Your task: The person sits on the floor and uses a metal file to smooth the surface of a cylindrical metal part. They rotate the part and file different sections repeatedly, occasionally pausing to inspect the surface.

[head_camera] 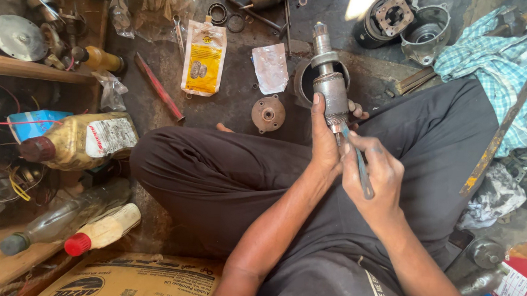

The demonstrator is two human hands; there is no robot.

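Here, seen from above, a person sits cross-legged on a grimy workshop floor.

Left hand: the left hand (325, 142) is wrapped around the lower end of a metal armature shaft (328, 85), thumb laid along its side, fingers closed tight on it.

Armature shaft: held nearly upright above the knees, its narrow tip pointing away from the person, a collar and a ribbed grey body below that (the bottom end is hidden in the grip).

Right hand: the right hand (381, 173) is clenched on a thin blue-grey tool (360, 166), whose upper end meets the base of the shaft just beside the left palm; what kind of tool it is cannot be told.

Behind the shaft: a dark cylindrical housing (304, 80) stands on the floor, partly covered by the shaft.

Nearby floor: a round rusty end cap (268, 113), a small clear plastic bag (270, 67), a yellow and white pouch (204, 59) and a red rod (159, 87).

Left side: a dirty oil jug (81, 140) with a red cap lies on its side; two bottles (70, 224) lie closer to the person.

Right side: a checked blue cloth (500, 71) and a long rusty flat bar (506, 123) lying over it.
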